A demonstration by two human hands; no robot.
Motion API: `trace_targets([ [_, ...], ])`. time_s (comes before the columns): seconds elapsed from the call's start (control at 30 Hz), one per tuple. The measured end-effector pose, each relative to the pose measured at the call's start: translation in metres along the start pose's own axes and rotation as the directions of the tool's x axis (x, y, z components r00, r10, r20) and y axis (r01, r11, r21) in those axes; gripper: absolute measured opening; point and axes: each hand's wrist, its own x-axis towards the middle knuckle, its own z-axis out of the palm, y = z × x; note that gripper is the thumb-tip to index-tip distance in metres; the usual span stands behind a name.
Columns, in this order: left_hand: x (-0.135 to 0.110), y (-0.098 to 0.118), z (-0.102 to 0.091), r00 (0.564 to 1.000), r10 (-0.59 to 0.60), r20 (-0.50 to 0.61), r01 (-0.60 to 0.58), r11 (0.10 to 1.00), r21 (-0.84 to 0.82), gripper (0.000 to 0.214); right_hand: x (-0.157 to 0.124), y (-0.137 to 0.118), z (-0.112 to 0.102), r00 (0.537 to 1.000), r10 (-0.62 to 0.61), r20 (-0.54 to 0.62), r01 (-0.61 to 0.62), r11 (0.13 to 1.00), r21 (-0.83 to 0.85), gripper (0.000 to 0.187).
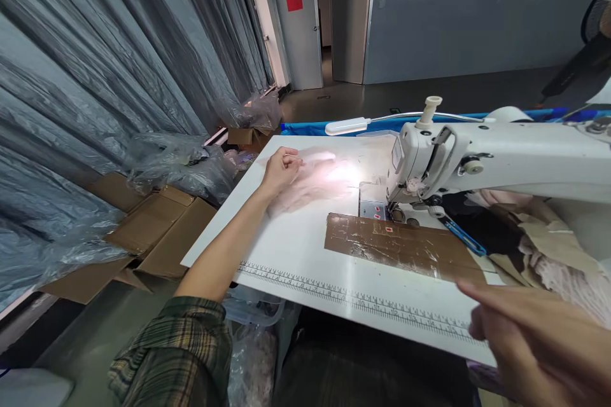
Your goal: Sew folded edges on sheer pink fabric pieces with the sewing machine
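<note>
My left hand [282,170] is closed at the left part of the white sewing table, its fingers pinched on sheer pale pink fabric [315,184]. The fabric is smeared by motion and spreads rightward under the machine's light. My right hand [529,337] is at the lower right, above the table's front edge. It is blurred, with one finger stretched out and no object visible in it. Between the hands stands a white sewing machine [525,152], its needle area over a metal plate [371,208]. A brown taped strip [401,245] lies in front of the needle.
A printed ruler [353,296] runs along the table's front edge. Blue-handled thread snips [465,236] lie beside the machine head, near fabric pieces [548,248] under its arm. Open cardboard boxes [157,229] and plastic wrap [186,162] are left of the table.
</note>
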Motion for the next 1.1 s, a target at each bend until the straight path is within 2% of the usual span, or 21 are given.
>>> trace_targets([
  [0.1,0.003,-0.004,-0.006,0.999,-0.037,-0.039,0.034,0.998,-0.056,0.032,0.004,0.005,0.019,1.0,-0.016,0.004,0.016,0.998,0.06,0.05],
  [0.33,-0.01,-0.002,-0.012,0.999,-0.039,0.005,0.039,0.996,-0.085,0.034,0.004,0.009,0.046,0.999,-0.03,0.045,0.02,0.981,0.195,0.047],
  [0.5,-0.033,0.017,-0.004,0.991,0.024,0.128,-0.026,1.0,0.011,0.019,0.004,0.013,0.053,0.998,-0.052,0.043,0.042,0.976,0.213,0.049],
  [0.6,-0.059,0.032,0.009,0.959,0.13,0.252,-0.179,0.967,0.18,0.016,0.002,0.014,0.053,0.997,-0.054,0.048,0.042,0.975,0.218,0.049],
  [0.7,-0.093,0.042,0.031,0.86,0.232,0.455,-0.379,0.887,0.264,0.022,0.001,0.015,0.051,0.997,-0.026,0.068,0.012,0.98,0.2,0.045],
  [0.8,-0.131,0.049,0.051,0.696,0.28,0.661,-0.477,0.869,0.134,0.025,-0.003,0.016,0.048,0.998,-0.002,0.07,-0.011,0.982,0.189,0.042],
  [0.9,-0.156,0.058,0.061,0.502,0.321,0.803,-0.531,0.847,-0.006,0.029,-0.009,0.017,0.047,0.998,0.012,0.059,-0.024,0.979,0.201,0.043],
  [0.93,-0.159,0.06,0.062,0.456,0.329,0.827,-0.544,0.839,-0.034,0.032,-0.011,0.018,0.047,0.997,0.027,0.066,-0.04,0.977,0.208,0.043],
  [0.97,-0.158,0.062,0.061,0.432,0.335,0.837,-0.556,0.83,-0.045,0.032,-0.014,0.019,0.048,0.996,0.045,0.079,-0.061,0.975,0.215,0.041],
  [1.0,-0.154,0.063,0.06,0.439,0.34,0.832,-0.571,0.82,-0.034,0.031,-0.017,0.019,0.049,0.993,0.066,0.094,-0.085,0.972,0.22,0.039],
  [1.03,-0.148,0.062,0.059,0.477,0.345,0.808,-0.588,0.809,0.002,0.03,-0.019,0.019,0.05,0.99,0.082,0.115,-0.107,0.969,0.223,0.037],
  [1.1,-0.133,0.057,0.058,0.597,0.337,0.728,-0.606,0.784,0.135,0.03,-0.024,0.02,0.052,0.982,0.095,0.163,-0.13,0.967,0.22,0.034],
])
